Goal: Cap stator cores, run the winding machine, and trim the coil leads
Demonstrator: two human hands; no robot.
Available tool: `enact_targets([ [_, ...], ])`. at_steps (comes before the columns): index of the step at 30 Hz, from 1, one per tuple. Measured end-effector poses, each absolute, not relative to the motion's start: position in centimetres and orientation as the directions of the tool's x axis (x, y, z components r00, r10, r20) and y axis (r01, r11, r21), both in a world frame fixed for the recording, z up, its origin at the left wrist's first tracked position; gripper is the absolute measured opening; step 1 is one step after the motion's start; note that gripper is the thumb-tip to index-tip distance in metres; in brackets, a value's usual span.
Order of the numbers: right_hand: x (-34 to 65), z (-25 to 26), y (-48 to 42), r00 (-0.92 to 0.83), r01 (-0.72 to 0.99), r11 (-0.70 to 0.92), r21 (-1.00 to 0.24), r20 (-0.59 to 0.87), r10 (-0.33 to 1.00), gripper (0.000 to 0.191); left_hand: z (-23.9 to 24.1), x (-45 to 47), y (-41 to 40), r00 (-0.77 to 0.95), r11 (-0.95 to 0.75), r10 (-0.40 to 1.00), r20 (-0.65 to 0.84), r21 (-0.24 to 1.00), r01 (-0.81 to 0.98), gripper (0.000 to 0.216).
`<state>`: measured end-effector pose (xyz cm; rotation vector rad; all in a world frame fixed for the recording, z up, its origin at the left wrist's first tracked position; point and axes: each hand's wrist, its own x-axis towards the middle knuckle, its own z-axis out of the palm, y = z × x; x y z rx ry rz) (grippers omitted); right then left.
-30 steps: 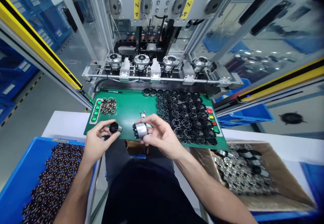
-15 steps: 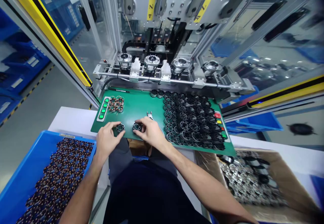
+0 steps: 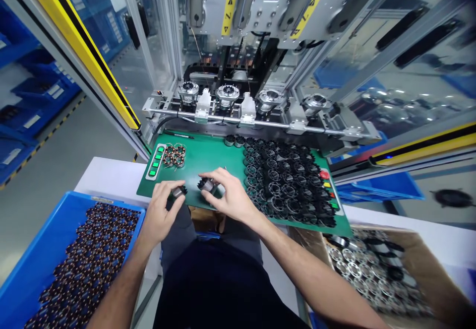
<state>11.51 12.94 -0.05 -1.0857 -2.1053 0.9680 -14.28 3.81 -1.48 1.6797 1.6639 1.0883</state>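
Left hand [image 3: 162, 210] is pinching a black-toothed grey metal ring [image 3: 180, 191] between thumb and forefinger, right hand [image 3: 229, 195] a matching ring [image 3: 207, 185], both near the front edge of the green worktop [image 3: 210, 155].

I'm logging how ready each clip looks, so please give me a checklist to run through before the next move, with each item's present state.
1. Left hand has a grip: ok; a toothed part sits between thumb and fingers.
2. Right hand has a grip: ok; a second toothed part sits between thumb and fingers.
3. The two held parts are apart: ok; a gap shows between them.
4. One hand is free: not ok; both are occupied.
5. Copper-wound parts are clear of the hands: ok; four stand grouped beside the green buttons.
6. Teeth on the held parts are undamaged: cannot tell; too small and partly covered.
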Motion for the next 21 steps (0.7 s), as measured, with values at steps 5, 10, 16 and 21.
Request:
enact_targets([
  [5, 11.2, -1.3, 13.1, -0.476, 0.474, 0.398, -0.785, 0.152, 0.867, 0.045, -2.8, -14.4, 4.8, -0.157, -0.06, 0.971, 0.18, 0.82, 0.569, 0.041],
  [10, 10.1, -4.5, 13.4, -0.446, 0.571, 0.368, -0.734, 0.099, 0.89, 0.031, -5.0, -14.2, 5.9, -0.166, -0.038, 0.966, 0.196, 0.747, 0.664, 0.03],
  [16, 8.9, -4.7, 13.1, -0.451, 0.599, 0.389, -0.699, 0.107, 0.886, 0.036, -5.4, -14.5, 4.6, -0.145, -0.075, 0.954, 0.262, 0.679, 0.73, 0.033],
  [21, 10.4, -0.6, 14.8, -0.492, 0.578, 0.459, -0.675, 0.161, 0.856, 0.039, -3.0, -14.7, 5.6, 0.022, -0.202, 0.966, 0.257, 0.7, 0.686, 0.027],
])
